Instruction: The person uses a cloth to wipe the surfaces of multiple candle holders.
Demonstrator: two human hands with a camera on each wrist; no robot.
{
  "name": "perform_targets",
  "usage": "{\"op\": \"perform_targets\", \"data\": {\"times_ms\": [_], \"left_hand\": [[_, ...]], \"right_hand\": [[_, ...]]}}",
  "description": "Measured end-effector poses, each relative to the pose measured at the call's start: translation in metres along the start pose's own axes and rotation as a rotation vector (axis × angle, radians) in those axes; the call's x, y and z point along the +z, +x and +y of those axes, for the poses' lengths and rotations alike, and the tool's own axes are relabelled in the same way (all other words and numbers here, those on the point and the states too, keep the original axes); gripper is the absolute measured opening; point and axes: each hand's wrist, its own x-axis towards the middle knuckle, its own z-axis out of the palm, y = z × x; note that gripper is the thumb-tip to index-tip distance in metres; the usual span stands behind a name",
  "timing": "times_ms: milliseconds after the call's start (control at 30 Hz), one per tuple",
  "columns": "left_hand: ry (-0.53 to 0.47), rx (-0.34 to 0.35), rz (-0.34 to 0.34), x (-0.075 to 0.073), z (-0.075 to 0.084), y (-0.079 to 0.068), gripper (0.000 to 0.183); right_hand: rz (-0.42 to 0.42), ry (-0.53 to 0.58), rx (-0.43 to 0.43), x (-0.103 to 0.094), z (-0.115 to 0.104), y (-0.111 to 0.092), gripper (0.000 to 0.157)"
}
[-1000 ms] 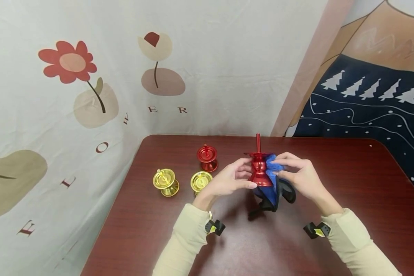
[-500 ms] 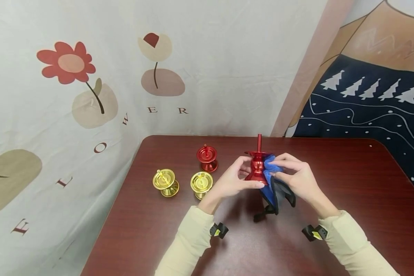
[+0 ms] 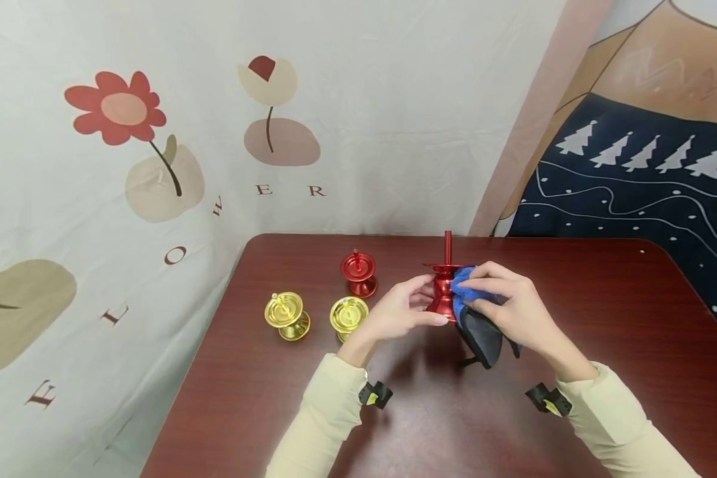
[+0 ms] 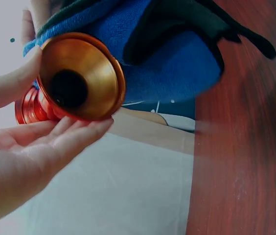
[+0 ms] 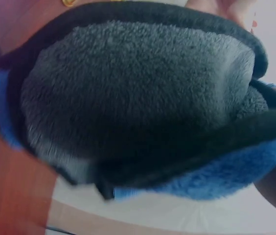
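Note:
Over the table, my left hand (image 3: 397, 312) holds a shiny red metal candlestick (image 3: 442, 307) upright, thumb at the foot and fingers behind the body. From the left wrist view, the hollow underside of its foot (image 4: 101, 81) faces the camera. My right hand (image 3: 520, 305) pinches a blue and grey cloth (image 3: 480, 335) with black edging and lays it against the candlestick's right side. The cloth's folds hang below the right fingers. In the right wrist view the cloth's grey side (image 5: 138, 88) fills most of the picture and hides the candlestick.
Left of the hands stand a smaller red candle holder (image 3: 358, 267) and two gold candle holders, one farther left (image 3: 283, 311) and one (image 3: 348, 314) close to the left wrist. The brown table (image 3: 251, 398) meets a printed cloth wall (image 3: 382, 166) at its back edge.
The right hand has shifted the cloth slightly against the candlestick, and its hanging part now turns more grey side outward. The candlestick has moved only a little in the left hand's grip.

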Motion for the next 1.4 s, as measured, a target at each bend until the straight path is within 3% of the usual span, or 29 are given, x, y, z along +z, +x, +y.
{"op": "perform_targets", "data": {"times_ms": [200,333,500,600,833,1000,1200,1400], "left_hand": [[-0.203,0.003,-0.080,-0.008,0.002,-0.006,0.069],[-0.276,-0.016,-0.121,-0.011,0.002,-0.008,0.077],[-0.300,-0.008,-0.131,-0.011,0.002,-0.007,0.089],[-0.317,-0.008,-0.120,-0.010,0.001,-0.005,0.086],[-0.412,-0.122,0.005,-0.002,0.007,-0.001,0.054],[-0.426,-0.166,0.077,0.005,0.008,0.002,0.047],[-0.431,-0.144,0.127,0.013,0.006,0.003,0.054],[-0.362,-0.093,0.245,0.022,-0.003,0.003,0.064]], "right_hand": [[-0.017,0.175,0.165,-0.008,0.010,-0.004,0.025],[-0.021,0.271,0.249,-0.007,0.016,-0.007,0.020],[-0.034,0.277,0.266,-0.004,0.022,-0.010,0.020],[-0.034,0.264,0.253,-0.003,0.025,-0.011,0.020],[-0.045,0.233,0.217,-0.004,0.027,-0.012,0.020],[-0.074,0.212,0.211,-0.003,0.031,-0.014,0.019],[-0.109,0.170,0.233,-0.003,0.039,-0.017,0.019],[-0.114,0.125,0.277,-0.014,0.050,-0.024,0.019]]}}
